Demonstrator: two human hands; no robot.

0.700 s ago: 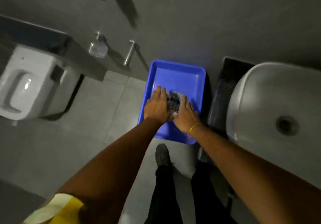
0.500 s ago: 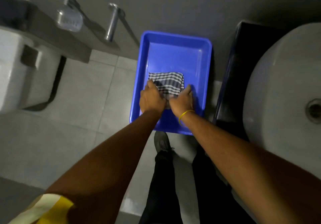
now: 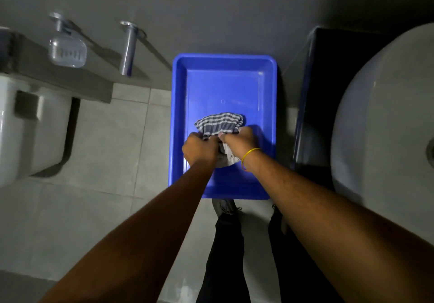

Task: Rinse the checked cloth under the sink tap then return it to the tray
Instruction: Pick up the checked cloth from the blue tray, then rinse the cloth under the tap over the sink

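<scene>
The checked cloth, grey and white, lies bunched in the blue tray on the floor. My left hand grips its near left edge. My right hand, with a yellow band on the wrist, grips its near right edge. A fold of the cloth hangs between the two hands, and the far part still rests on the tray's bottom. The white round sink stands at the right; its tap is out of view.
A black cabinet stands between tray and sink. A white toilet is at the left, under a grey ledge with a soap dish and a metal holder. My legs and shoes are just behind the tray.
Both hands have gone from lying flat on the cloth to pinching its near edge and bunching it towards me. The view has dropped closer to the tray.
</scene>
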